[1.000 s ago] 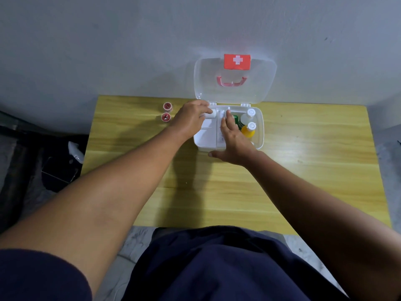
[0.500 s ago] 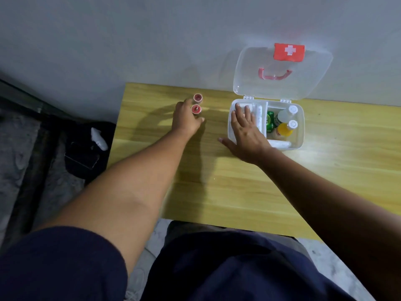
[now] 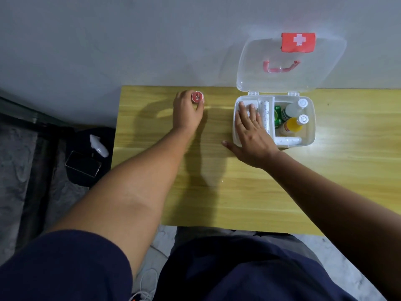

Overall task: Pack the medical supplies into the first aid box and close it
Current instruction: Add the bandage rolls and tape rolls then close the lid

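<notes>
One small red-topped jar [image 3: 197, 97] shows at the far edge of the wooden table [image 3: 217, 192], and the left hand [image 3: 188, 111] curls its fingers round it; a second jar may sit under the palm, but that is hidden and I cannot tell. The right hand [image 3: 251, 131] lies flat and loose, grasping nothing, its fingers resting in the left compartment of the first aid box [image 3: 308, 140]. That box stands well apart from the jar, with its clear lid [image 3: 290, 61] tipped up against the wall. Inside already: a white roll [image 3: 265, 116] along the divider, a green packet [image 3: 278, 116], a clear bottle [image 3: 293, 109], an orange bottle [image 3: 291, 126] and another white roll [image 3: 287, 140] at the near side. The step in hand looks like fetching the last loose supplies. Next the jar needs lifting across into a free compartment, so the right hand should clear the way, then the lid comes down
</notes>
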